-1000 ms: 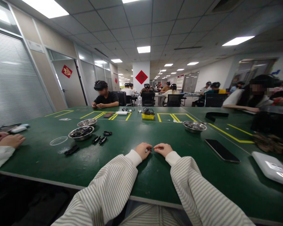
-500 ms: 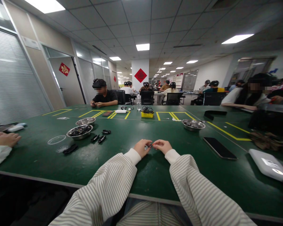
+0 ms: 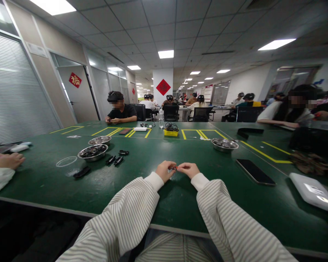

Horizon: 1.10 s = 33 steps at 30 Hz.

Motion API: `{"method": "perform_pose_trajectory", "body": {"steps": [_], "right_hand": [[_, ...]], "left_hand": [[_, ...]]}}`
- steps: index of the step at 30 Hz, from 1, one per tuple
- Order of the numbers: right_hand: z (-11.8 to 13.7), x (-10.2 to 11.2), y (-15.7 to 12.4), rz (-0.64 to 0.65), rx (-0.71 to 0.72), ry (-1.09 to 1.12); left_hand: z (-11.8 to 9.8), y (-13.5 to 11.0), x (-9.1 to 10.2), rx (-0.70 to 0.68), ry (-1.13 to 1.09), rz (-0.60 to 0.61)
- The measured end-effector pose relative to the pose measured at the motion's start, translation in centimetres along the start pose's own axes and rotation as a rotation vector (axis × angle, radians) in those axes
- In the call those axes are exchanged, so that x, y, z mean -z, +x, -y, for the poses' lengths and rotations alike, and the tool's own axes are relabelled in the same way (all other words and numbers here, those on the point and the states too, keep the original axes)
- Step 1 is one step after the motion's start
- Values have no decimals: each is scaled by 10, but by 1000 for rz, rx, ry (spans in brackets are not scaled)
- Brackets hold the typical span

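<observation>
My left hand [image 3: 165, 170] and my right hand [image 3: 188, 169] meet just above the green table [image 3: 142, 182], fingers curled. Between their fingertips they pinch a small dark part [image 3: 175, 168] with a reddish spot; it is too small to name. Both arms wear striped sleeves and reach forward from the table's near edge.
To the left stand two metal bowls [image 3: 93, 152] [image 3: 100, 140], loose black parts [image 3: 114, 160] and a clear ring [image 3: 66, 161]. A third bowl [image 3: 224, 144], a phone [image 3: 255, 172] and a white device [image 3: 313, 191] lie right. Another person's hand [image 3: 7, 161] rests far left. Other people sit across the table.
My hands lifted slightly off the table and stay together on the small part. The view tilted a little; nothing else on the table moved.
</observation>
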State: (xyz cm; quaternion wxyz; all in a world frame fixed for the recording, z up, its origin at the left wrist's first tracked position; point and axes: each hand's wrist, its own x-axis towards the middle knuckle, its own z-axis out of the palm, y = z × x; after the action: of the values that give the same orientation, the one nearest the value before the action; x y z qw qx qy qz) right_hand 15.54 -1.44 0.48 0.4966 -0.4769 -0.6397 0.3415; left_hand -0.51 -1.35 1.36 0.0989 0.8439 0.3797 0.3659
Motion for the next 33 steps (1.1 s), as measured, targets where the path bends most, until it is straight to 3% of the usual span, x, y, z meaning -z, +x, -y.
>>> {"method": "perform_pose_trajectory", "body": {"steps": [12, 16, 22, 28, 33], "right_hand": [[1, 3, -3, 83, 56, -44], [2, 2, -2, 112, 58, -43], [-6, 4, 1, 76, 2, -75], [-15, 5, 4, 80, -38, -118], [-15, 4, 4, 90, -46, -111]], "left_hand": [[4, 0, 5, -153, 96, 5], [8, 1, 3, -142, 139, 8], [43, 13, 15, 75, 361, -5], [94, 17, 43, 467, 580, -38], [110, 16, 47, 617, 642, -8]]}}
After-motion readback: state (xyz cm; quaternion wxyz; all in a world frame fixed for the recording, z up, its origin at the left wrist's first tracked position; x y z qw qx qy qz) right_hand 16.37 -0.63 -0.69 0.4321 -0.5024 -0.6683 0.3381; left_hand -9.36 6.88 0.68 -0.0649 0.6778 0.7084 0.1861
